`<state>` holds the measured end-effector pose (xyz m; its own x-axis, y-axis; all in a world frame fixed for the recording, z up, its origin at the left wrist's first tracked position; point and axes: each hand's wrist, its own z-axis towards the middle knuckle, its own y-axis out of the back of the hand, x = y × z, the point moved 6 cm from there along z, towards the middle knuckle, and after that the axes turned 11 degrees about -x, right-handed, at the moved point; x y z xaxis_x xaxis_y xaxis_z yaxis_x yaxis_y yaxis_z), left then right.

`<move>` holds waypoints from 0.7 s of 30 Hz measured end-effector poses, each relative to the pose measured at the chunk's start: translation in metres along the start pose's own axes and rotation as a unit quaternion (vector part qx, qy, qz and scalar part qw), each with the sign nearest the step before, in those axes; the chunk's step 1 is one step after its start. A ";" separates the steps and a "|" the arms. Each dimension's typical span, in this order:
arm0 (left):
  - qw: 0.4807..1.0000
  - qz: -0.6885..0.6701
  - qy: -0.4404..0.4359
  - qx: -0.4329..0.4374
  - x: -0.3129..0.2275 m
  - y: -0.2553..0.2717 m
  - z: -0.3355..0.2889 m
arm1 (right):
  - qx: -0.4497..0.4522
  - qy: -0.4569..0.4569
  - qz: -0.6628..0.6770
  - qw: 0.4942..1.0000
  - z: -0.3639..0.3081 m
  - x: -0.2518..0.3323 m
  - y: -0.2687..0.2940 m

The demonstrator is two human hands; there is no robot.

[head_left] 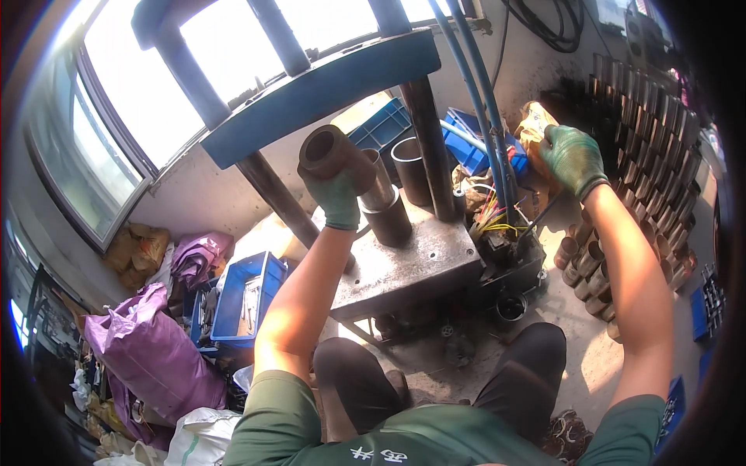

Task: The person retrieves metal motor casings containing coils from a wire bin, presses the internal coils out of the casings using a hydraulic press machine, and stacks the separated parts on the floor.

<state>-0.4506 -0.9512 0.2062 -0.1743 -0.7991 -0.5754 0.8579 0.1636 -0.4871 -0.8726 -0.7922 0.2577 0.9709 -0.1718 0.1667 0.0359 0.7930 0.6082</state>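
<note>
My left hand (336,198), in a green glove, is closed round a thick-walled brown steel tube (342,159), its open end tilted up. Just behind and below it, a steel cylinder with a bright upper section (378,194) stands in a dark sleeve (390,225) on the press table (435,260). A wider dark tube (412,172) stands farther back. At the right, my green-gloved right hand (573,159) has its fingers curled beside crumpled brown paper (535,124); what lies within its grasp is hidden. A dark rod (542,216) runs below that hand.
The press's blue crossbeam (326,97) and steel columns (426,147) surround the table. Blue hoses (483,101) and loose coloured wires (495,217) lie right of it. Tubes are stacked (653,147) at far right. Blue bins (249,299) and a purple sack (155,349) stand left.
</note>
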 end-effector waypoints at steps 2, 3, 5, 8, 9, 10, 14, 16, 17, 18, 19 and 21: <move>0.998 0.062 -0.023 -0.005 0.017 -0.003 0.024 | 0.043 -0.014 -0.008 0.999 0.001 0.007 0.004; 0.998 0.061 -0.024 -0.004 0.020 -0.004 0.035 | 0.064 -0.021 -0.013 0.998 0.001 0.011 0.007; 0.977 0.206 0.014 0.052 0.028 -0.019 0.046 | 0.077 -0.034 -0.013 0.996 0.000 0.015 0.011; 0.953 0.289 0.086 -0.003 0.034 -0.031 0.051 | 0.079 -0.034 -0.016 0.996 -0.002 0.014 0.007; 0.953 0.289 0.088 -0.001 0.036 -0.037 0.051 | 0.080 -0.036 -0.018 0.996 -0.003 0.014 0.009; 0.954 0.284 0.094 -0.009 0.039 -0.040 0.053 | 0.074 -0.037 -0.012 0.996 -0.004 0.016 0.011; 0.943 0.317 0.101 -0.024 0.047 -0.046 0.061 | 0.063 -0.024 -0.007 0.998 -0.005 0.021 0.016; 0.940 0.318 0.122 -0.015 0.048 -0.048 0.057 | 0.083 -0.038 -0.003 0.996 -0.007 0.022 0.018; 0.940 0.316 0.127 -0.011 0.052 -0.050 0.052 | 0.084 -0.041 -0.008 0.996 -0.011 0.014 0.014; 0.944 0.302 0.131 -0.009 0.053 -0.052 0.048 | 0.036 -0.007 0.005 0.999 -0.015 0.007 0.011; 0.948 0.290 0.130 -0.012 0.054 -0.047 0.050 | 0.011 0.011 0.016 1.000 -0.015 0.009 0.012; 0.948 0.295 0.118 -0.016 0.060 -0.036 0.059 | 0.012 0.012 0.025 1.000 -0.018 0.009 0.015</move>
<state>-0.4634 -1.0396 0.2279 0.2255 -0.4118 -0.8829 0.8249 0.5629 -0.0519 -0.8585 -0.7707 0.2543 0.9770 -0.1172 0.1784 -0.0188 0.7855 0.6186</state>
